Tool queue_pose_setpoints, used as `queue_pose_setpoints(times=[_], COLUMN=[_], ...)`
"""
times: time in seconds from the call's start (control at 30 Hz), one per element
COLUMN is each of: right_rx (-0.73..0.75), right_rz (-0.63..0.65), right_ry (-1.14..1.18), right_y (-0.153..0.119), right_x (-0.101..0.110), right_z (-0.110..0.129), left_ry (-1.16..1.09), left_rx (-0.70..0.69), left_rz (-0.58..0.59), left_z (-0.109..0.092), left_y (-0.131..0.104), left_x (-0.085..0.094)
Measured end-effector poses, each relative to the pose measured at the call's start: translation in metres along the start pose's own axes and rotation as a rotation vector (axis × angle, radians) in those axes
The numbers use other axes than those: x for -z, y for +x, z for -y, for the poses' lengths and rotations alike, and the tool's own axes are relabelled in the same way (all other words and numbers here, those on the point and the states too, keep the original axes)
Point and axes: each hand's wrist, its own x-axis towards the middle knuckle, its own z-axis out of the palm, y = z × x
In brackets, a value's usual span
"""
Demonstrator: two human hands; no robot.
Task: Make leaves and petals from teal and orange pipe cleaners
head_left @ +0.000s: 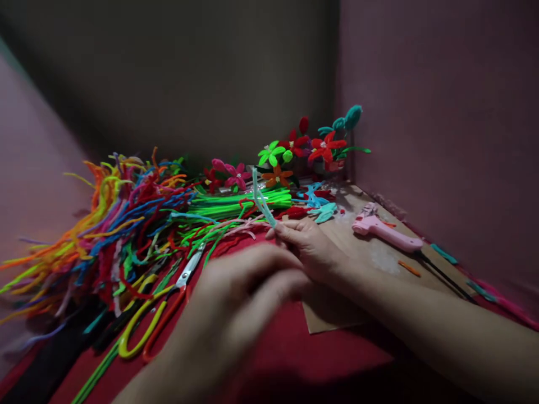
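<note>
My right hand [309,247] pinches a pale blue pipe cleaner [261,203] between thumb and fingertips. The piece is bent, and its strands rise up and to the left from the fingers. In front of it, my left hand [248,292] is blurred by motion. Its thumb and forefinger curl together close to the right hand's wrist side; whatever lies between them is hidden. Beyond the hands are a bundle of green pipe cleaners [244,202] and a light blue pipe-cleaner flower [324,212].
Scissors [187,275] with yellow and red handles lie at left, beside a large pile of coloured pipe cleaners [126,224]. A pink glue gun [387,231] rests on cardboard [328,314] at right. Finished pipe-cleaner flowers [297,146] stand at the back near the walls. Red cloth [273,348] covers the surface.
</note>
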Motion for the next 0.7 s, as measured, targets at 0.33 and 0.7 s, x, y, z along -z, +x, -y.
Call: queue_pose_setpoints(times=[0.33,0.7], right_rx=[-0.161,-0.425], right_rz=[0.128,0.048], right_ry=[0.080,0.418], right_y=[-0.003,-0.002], right_x=[-0.001,0.000], right_z=[-0.006,-0.012], left_ry=[0.000,-0.052], left_rx=[0.119,0.188], left_rz=[0.181,0.150], left_z=[-0.050,-0.047], left_y=[0.059,0.063], left_x=[-0.021,-0.012])
